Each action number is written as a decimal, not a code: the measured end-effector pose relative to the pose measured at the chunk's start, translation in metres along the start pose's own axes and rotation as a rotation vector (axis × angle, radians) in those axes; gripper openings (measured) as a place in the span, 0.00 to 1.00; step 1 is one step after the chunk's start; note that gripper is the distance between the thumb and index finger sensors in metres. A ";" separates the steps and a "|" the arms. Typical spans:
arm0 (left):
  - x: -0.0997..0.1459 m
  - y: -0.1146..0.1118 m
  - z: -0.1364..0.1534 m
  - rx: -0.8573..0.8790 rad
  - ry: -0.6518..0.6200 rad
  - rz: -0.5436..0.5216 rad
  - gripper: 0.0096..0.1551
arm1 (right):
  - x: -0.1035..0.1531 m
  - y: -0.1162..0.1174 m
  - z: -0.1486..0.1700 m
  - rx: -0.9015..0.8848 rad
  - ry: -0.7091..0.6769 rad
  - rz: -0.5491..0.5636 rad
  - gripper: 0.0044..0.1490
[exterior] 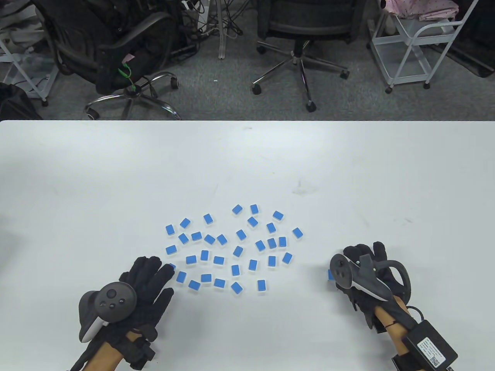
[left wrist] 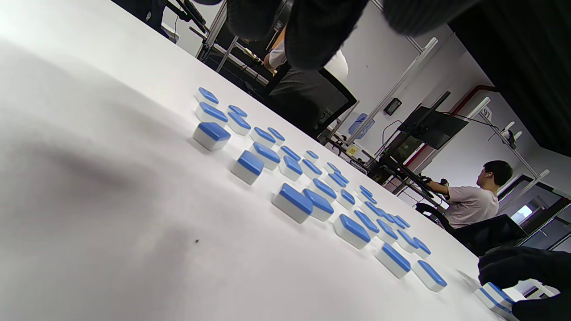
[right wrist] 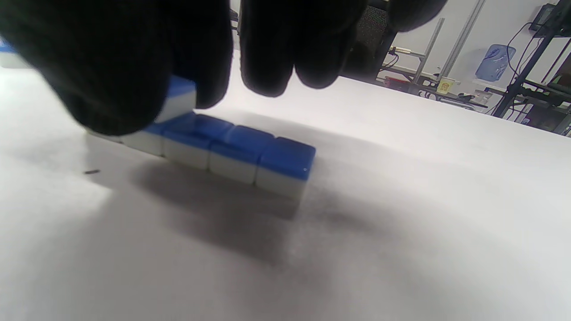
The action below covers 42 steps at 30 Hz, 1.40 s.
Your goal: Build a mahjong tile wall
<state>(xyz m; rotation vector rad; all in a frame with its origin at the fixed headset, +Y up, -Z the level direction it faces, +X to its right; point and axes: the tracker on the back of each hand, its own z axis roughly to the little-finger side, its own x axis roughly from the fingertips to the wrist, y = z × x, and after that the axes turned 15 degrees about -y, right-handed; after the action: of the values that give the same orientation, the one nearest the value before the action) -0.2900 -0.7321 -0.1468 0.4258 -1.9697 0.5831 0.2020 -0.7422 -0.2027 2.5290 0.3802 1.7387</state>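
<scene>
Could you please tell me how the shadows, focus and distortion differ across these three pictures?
Table view: even, soft light, sharp throughout; the scattered tiles cast almost no shadow on the table. Left wrist view: steeply tilted, with a broad soft shadow at the near left and blurred gloved fingers. Right wrist view: the right hand is out of focus and darkens the table under the row of tiles.

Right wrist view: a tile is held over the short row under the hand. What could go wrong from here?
1. The right hand pinches a tile above the row; set down crooked, it could push the four or so tiles out of line.
2. The table view hides the row under that hand, so alignment is hard to check.
3. The left hand lies beside the loose tiles and could scatter them.
</scene>
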 end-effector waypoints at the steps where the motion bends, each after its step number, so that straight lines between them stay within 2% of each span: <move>1: 0.000 0.000 0.000 0.000 0.000 0.000 0.39 | 0.000 0.000 0.000 -0.002 -0.002 0.004 0.38; 8: 0.000 0.000 0.000 -0.003 0.000 -0.002 0.39 | 0.005 -0.007 0.005 -0.044 -0.004 0.006 0.42; 12: 0.000 0.001 -0.001 -0.004 -0.007 -0.004 0.39 | 0.010 -0.018 0.014 -0.127 0.023 0.086 0.41; 14: 0.000 0.000 -0.002 -0.005 -0.010 -0.004 0.39 | 0.004 -0.026 0.015 -0.156 0.040 0.137 0.40; 16: 0.000 0.000 -0.002 -0.006 -0.010 -0.005 0.39 | -0.008 -0.036 0.008 -0.149 0.040 0.135 0.38; 22: 0.002 0.002 -0.002 -0.007 -0.011 -0.009 0.39 | -0.074 -0.058 -0.043 0.084 0.013 -0.019 0.38; 26: 0.001 0.002 -0.002 -0.009 -0.018 -0.009 0.39 | -0.122 -0.047 -0.074 0.204 0.075 -0.164 0.46; 28: 0.001 0.001 -0.002 -0.008 -0.020 -0.003 0.39 | -0.136 -0.040 -0.082 0.266 0.096 -0.197 0.44; 30: 0.001 0.001 -0.002 -0.006 -0.024 0.000 0.39 | -0.146 -0.036 -0.087 0.329 0.125 -0.178 0.40; 32: 0.001 0.002 -0.002 -0.007 -0.029 -0.004 0.39 | -0.148 -0.038 -0.086 0.331 0.126 -0.136 0.34; 37: 0.000 0.003 -0.002 -0.009 -0.033 -0.009 0.39 | -0.137 -0.038 -0.069 0.241 0.094 -0.187 0.35; 42: -0.001 0.002 -0.003 -0.009 -0.038 -0.008 0.39 | -0.088 -0.046 -0.023 0.138 0.100 -0.117 0.37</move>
<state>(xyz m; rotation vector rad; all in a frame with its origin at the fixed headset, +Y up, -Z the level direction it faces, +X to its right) -0.2887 -0.7285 -0.1476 0.4417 -2.0058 0.5641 0.1430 -0.7195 -0.2825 2.4573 0.6620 1.8593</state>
